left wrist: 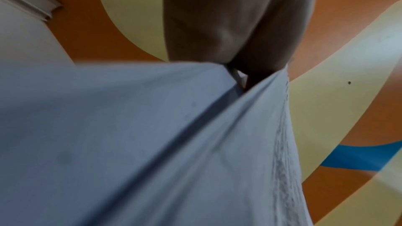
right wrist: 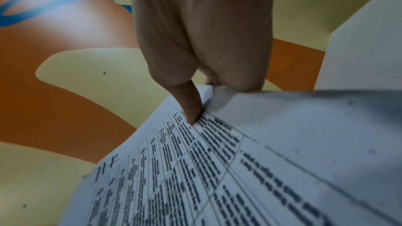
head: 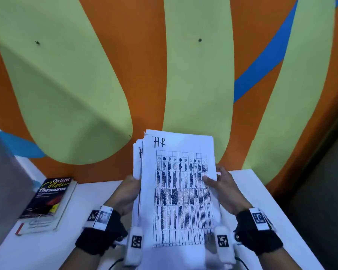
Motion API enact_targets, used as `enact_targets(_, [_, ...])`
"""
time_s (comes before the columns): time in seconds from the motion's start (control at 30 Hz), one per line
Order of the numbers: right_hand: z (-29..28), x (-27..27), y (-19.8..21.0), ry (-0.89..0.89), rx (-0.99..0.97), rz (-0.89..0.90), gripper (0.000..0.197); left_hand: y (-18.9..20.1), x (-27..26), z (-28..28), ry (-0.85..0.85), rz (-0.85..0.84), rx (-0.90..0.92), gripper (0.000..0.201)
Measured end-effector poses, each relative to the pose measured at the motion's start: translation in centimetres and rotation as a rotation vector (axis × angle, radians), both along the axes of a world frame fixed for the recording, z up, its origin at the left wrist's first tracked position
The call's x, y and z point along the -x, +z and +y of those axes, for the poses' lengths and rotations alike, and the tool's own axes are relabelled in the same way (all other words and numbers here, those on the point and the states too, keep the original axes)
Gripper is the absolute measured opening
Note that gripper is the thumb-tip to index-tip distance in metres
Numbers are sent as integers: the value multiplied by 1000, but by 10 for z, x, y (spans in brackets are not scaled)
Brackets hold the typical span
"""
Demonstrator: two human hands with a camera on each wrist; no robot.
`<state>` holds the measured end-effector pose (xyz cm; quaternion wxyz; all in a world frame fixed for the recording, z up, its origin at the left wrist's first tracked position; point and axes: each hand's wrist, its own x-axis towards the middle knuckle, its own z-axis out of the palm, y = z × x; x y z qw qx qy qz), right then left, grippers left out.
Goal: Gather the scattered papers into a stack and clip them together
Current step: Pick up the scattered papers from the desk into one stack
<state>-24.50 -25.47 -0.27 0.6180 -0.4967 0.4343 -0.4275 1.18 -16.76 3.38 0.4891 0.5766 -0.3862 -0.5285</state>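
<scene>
A stack of white papers [head: 176,188] stands nearly upright above the white table [head: 248,184], its top sheet printed with a table and marked "H.R". My left hand [head: 130,193] grips the stack's left edge, fingers hidden behind the sheets. My right hand [head: 220,184] holds the right edge, thumb pressed on the front sheet. In the right wrist view the thumb [right wrist: 191,107] lies on the printed paper [right wrist: 217,169]. The left wrist view shows the blank back of the papers [left wrist: 152,143] with my left hand [left wrist: 239,49] holding their edge. No clip is in view.
A stack of books [head: 49,201], an Oxford thesaurus on top, lies at the table's left by the wall. An orange, green and blue painted wall [head: 144,75] rises just behind the table. A dark floor area [head: 324,191] lies to the right.
</scene>
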Motion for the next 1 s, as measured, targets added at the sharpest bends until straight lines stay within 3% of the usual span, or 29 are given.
enact_targets(0.07, [0,-5,-3,-42,1,-12,46,-2,-3,2,-1,63,37,43])
enact_targets(0.13, [3,-11,-2,-97,67,0,33,-6,-4,7,9,159,114,65])
enact_targets(0.17, [6,-13,1,-125,115,19,26,-9,-1,11,42,119,147,78])
enact_targets(0.27, [18,-24,12,-170,307,95,26,-21,5,13,183,-221,166,112])
enact_targets(0.37, [29,-33,27,-179,467,148,32,-24,-6,9,344,-261,216,97])
enact_targets(0.47, [36,-38,49,-193,585,148,38,-6,-14,9,392,-210,276,89])
enact_targets(0.53, [37,-39,66,-227,641,125,61,6,-10,15,321,-173,371,71])
enact_targets(0.6, [33,-37,76,-267,750,162,90,13,-3,21,252,-154,427,72])
enact_targets(0.67, [25,-34,79,-256,905,249,102,13,4,26,256,-161,490,68])
enact_targets(0.73, [20,-36,80,-192,994,321,90,10,9,27,325,-171,541,62])
enact_targets(0.83, [19,-38,84,-194,1047,376,56,5,12,25,487,-213,581,45])
enact_targets(0.93, [14,-37,73,-248,784,165,58,0,12,20,570,-312,527,23])
enact_targets(1.0, [13,-41,59,-164,595,115,51,-4,12,17,582,-343,498,12])
